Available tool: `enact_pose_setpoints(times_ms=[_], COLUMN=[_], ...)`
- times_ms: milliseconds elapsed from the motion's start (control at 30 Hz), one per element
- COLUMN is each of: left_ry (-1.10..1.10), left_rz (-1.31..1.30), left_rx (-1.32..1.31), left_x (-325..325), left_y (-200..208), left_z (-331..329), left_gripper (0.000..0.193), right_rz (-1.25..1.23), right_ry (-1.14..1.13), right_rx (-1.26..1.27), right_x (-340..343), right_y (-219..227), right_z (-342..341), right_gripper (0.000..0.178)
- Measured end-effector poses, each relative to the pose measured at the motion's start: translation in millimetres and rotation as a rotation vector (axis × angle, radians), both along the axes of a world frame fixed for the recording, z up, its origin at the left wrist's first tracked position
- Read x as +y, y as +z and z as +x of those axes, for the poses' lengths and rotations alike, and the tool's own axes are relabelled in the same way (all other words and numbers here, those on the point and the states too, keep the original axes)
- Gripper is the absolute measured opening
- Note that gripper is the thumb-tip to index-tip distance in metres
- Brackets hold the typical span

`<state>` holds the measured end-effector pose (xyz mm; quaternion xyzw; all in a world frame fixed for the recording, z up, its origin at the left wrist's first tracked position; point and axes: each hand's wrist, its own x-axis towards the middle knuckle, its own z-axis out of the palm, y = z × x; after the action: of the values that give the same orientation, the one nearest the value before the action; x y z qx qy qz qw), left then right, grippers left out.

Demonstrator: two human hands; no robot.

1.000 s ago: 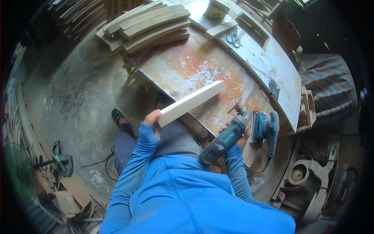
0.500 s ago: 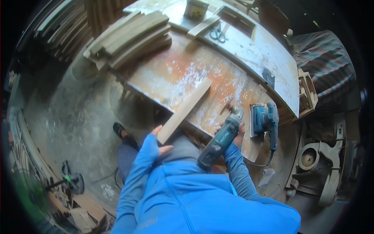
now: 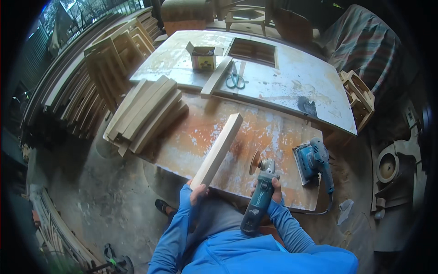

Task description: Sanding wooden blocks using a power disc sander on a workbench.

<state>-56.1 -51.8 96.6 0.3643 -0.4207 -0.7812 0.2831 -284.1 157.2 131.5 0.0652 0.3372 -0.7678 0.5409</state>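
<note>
My left hand (image 3: 197, 193) is closed round the near end of a pale wooden bar (image 3: 217, 152), which slants up and away over the stained worktable (image 3: 194, 132). In my right hand (image 3: 276, 191) is a teal angle grinder (image 3: 258, 201), gripped near its head, with its body pointing back toward me. The grinder's round disc (image 3: 254, 162) faces the bar and stands apart from it. To the right of the grinder, a blue sander (image 3: 313, 160) rests on the table's right end, its cord trailing down.
Several curved wooden pieces (image 3: 148, 109) are stacked at the table's left end. Behind lies a white board (image 3: 292, 84) bearing scissors (image 3: 235, 81), an open small box (image 3: 203, 59) and a wooden strip (image 3: 216, 76). A cloth-covered heap (image 3: 365, 43) stands at the far right.
The view has tilted up, showing more of the far side. The bar has turned in my left hand, now showing two faces. The grinder is still in my right hand.
</note>
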Motion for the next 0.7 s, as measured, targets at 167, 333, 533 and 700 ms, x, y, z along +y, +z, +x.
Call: enact_pose_setpoints(times_ms=[167,333,533,700], left_ry=[0.038,0.272,0.37,0.228], left_rz=[-0.151,-0.669,-1.232,-1.333], left_rx=[0.138,-0.119,-0.419,-0.914], left_x=[-72,-204,-180,-173], left_y=[34,47,5,-42], left_z=[-105,-195,-126,-23], left_gripper=[0.045,0.104,0.095,0.082], right_rz=[0.06,-0.025,0.009,0.026], right_ry=[-0.012,0.097,-0.05,-0.006], right_rx=[0.053,-0.002,0.032,-0.03], right_x=[1,-11,-1,-8], right_y=[-1,4,-6,-9], right_z=[-3,2,-8,-8], right_gripper=[0.069,0.067,0.071,0.074])
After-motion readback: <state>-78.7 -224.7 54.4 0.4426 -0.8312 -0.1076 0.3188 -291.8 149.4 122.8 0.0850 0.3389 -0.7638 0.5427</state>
